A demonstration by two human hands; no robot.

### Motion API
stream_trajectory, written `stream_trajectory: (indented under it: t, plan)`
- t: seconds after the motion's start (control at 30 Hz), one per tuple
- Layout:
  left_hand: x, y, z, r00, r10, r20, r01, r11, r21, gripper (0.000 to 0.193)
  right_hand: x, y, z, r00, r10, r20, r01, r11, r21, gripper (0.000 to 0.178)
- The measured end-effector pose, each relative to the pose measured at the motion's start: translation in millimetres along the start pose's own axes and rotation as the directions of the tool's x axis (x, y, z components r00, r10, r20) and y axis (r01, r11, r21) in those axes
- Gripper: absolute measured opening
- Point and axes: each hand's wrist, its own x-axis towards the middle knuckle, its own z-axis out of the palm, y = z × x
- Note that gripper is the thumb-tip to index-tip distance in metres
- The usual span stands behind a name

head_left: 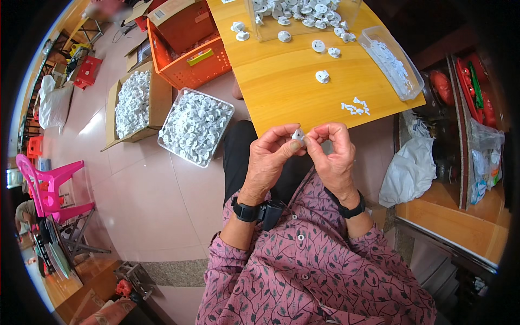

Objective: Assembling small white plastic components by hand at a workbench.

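Just off the near edge of the yellow table (281, 70), my left hand (271, 157) pinches a small round white plastic part (298, 134) between thumb and fingers. My right hand (333, 157) meets it from the other side, thumb and forefinger pressed together at the part's edge. Whatever those right fingertips hold is hidden. Beyond my hands, a small pile of little white plastic pins (355, 106) lies on the tabletop. One like white round part (322, 77) sits farther back, and several more are scattered near a clear bin (265, 33) heaped with them.
A clear tray (414, 86) of small white pieces stands at the table's right edge. On the floor to the left are a clear tub (162, 142) and a cardboard box (111, 116) full of white parts, an orange crate (206, 70) and a pink chair (51, 187). Shelving (460, 162) stands right.
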Motion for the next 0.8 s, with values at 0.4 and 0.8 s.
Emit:
stream_trajectory:
  t: [0.4,0.8]
  plan:
    - [0.3,1.4,6.2,0.999,0.032,-0.041,-0.031,0.999,0.034,0.031,-4.3,1.4,5.0,0.999,-0.005,-0.047,0.005,1.000,0.004,0.021]
    - [-0.3,-0.9,1.0,1.000,0.020,0.005,-0.021,1.000,0.015,0.032,-2.7,2.7,2.8,0.999,0.002,-0.035,-0.001,1.000,0.029,0.022]
